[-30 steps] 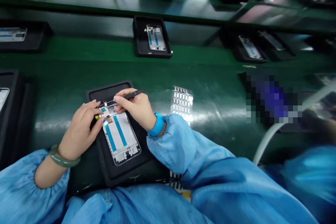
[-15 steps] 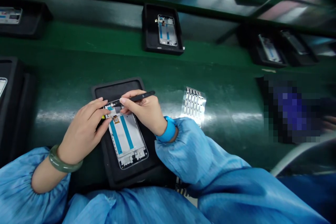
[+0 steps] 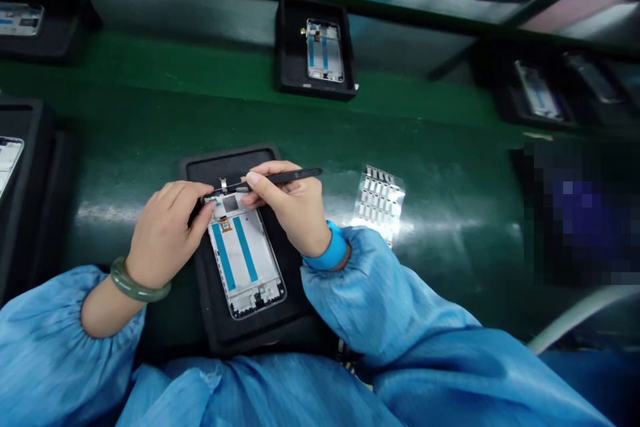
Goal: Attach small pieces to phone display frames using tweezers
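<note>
Pinching a slim black tool (image 3: 297, 175) between thumb and fingers, the right hand (image 3: 301, 210) works at the top edge of a phone frame (image 3: 234, 253), which lies in a dark tray (image 3: 227, 340) in front of the person. A small silver tab (image 3: 223, 183) now stands out just beyond that edge, where half a second ago it could not be made out; this suggests that the handling is centred on the upper end. The left hand (image 3: 163, 230) has its fingertips at the frame's upper left corner, though whether they grip or merely steady it, I cannot tell. A sheet of small pieces (image 3: 380, 197) lies to the right.
</note>
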Available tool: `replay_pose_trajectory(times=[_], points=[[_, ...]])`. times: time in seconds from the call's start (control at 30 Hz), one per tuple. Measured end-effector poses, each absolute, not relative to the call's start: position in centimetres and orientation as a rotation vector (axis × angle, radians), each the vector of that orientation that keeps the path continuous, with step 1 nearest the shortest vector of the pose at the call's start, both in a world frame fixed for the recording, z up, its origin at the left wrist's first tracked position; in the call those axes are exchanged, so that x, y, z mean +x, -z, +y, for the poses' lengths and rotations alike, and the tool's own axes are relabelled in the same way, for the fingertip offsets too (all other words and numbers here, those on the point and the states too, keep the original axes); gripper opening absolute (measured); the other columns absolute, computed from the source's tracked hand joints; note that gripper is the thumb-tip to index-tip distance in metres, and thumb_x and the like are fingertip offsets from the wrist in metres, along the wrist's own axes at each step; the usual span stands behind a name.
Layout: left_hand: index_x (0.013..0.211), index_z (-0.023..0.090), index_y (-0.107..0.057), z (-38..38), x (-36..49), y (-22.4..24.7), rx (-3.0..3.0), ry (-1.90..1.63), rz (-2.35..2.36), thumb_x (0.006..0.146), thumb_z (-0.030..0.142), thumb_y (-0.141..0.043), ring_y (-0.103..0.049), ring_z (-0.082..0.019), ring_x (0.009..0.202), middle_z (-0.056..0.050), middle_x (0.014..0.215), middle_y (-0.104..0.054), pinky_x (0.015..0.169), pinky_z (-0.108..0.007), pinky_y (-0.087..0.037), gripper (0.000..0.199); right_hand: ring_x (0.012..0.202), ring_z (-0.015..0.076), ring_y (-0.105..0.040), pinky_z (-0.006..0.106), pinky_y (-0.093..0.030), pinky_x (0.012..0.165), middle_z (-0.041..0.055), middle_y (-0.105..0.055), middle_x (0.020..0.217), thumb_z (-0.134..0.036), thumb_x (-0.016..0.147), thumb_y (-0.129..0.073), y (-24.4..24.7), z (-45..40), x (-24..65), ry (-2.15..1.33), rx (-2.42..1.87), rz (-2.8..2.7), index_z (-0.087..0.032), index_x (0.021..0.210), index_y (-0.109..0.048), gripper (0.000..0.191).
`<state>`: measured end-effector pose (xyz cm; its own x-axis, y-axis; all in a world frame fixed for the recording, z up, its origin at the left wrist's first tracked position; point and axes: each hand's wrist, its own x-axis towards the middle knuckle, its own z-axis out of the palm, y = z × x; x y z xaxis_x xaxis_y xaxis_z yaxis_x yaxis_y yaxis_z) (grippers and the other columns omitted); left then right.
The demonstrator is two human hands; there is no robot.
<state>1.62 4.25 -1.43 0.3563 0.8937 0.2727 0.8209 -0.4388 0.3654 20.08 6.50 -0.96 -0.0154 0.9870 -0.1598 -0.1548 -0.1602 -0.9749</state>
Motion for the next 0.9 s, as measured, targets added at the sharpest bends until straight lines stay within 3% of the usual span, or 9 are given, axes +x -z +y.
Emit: replay_pose_trajectory(times=[0.23, 0.67, 0.77, 0.9], points=[[0.097, 0.018, -0.057, 4.9, 1.8, 1.7, 2.468, -0.624, 1.639, 0.088, 0.028, -0.048, -0.058, -0.022, 0.091, -0.006, 0.096, -0.065, 0.078, -0.036, -0.046, 0.016, 0.052, 0.0109, -0.067, 0.019, -0.057, 0.051, -0.0039, -0.064, 0.057, -0.033, 0.071, -0.071, 0.9, 6.5, 19.8, -1.412, -1.177, -1.006, -0.016, 0.077, -0.063, 0.020], [0.079, 0.020, -0.060, 6.5, 4.2, -0.1, 2.633, -0.194, 1.809, 0.083, 0.023, -0.047, -0.054, -0.026, 0.083, -0.006, 0.076, -0.057, 0.063, -0.036, -0.042, 0.013, 0.054, 0.0101, -0.067, 0.019, -0.058, 0.053, -0.0033, -0.064, 0.065, -0.033, 0.073, -0.070, 1.3, 6.7, 20.0, -1.358, -1.148, -1.028, -0.016, 0.078, -0.062, 0.019], [0.090, 0.019, -0.061, 6.3, 3.2, 0.0, 2.552, -0.312, 1.741, 0.086, 0.025, -0.046, -0.056, -0.024, 0.086, -0.006, 0.082, -0.060, 0.071, -0.037, -0.045, 0.016, 0.054, 0.0105, -0.066, 0.020, -0.058, 0.052, -0.0035, -0.064, 0.063, -0.034, 0.073, -0.070, 1.2, 6.7, 20.0, -1.360, -1.154, -1.017, -0.016, 0.078, -0.062, 0.020], [0.114, 0.019, -0.052, 5.2, 1.3, 0.4, 2.351, -0.535, 1.560, 0.089, 0.031, -0.048, -0.057, -0.020, 0.100, -0.006, 0.106, -0.063, 0.087, -0.036, -0.046, 0.029, 0.053, 0.0107, -0.066, 0.020, -0.058, 0.053, -0.0034, -0.064, 0.060, -0.033, 0.073, -0.070, 1.2, 6.7, 20.0, -1.374, -1.156, -1.038, -0.016, 0.079, -0.062, 0.019]])
